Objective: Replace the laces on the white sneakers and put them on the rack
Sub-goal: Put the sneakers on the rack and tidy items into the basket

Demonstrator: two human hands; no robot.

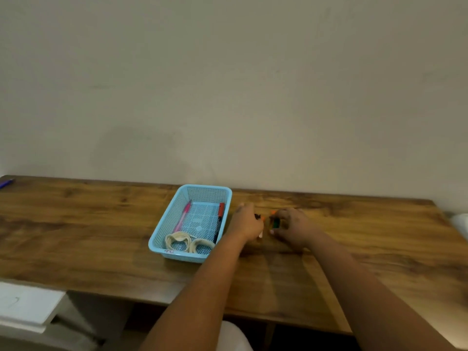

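Sneakers and a rack are nowhere in this view, so where the shoes are cannot be told; the only task items showing are what look like two coiled cream laces (188,243), lying at the near end of a light blue plastic basket (162,225) that sits at the middle of the wooden counter (76,224), close to its back edge by the wall. Beside the coils in the same basket lie a pink pen (182,216) along the left wall and a red-capped marker (219,220) along the right wall, probably gathered there to keep small things in one spot. Just right of the basket both hands work close together over the counter. The left hand (247,224) has its fingers curled round something small and blurred, with a dark bit and a pale tip poking out. The right hand (293,228) has its fingers bent around a small green and orange object (275,222), too smeared to name. Both seem to be clamped on these items, perhaps more pens, rather than lying slack, though the blur leaves the exact grip uncertain. Judging from this, the lacing itself has not begun. A blue pen (6,183) lies at the far left corner.
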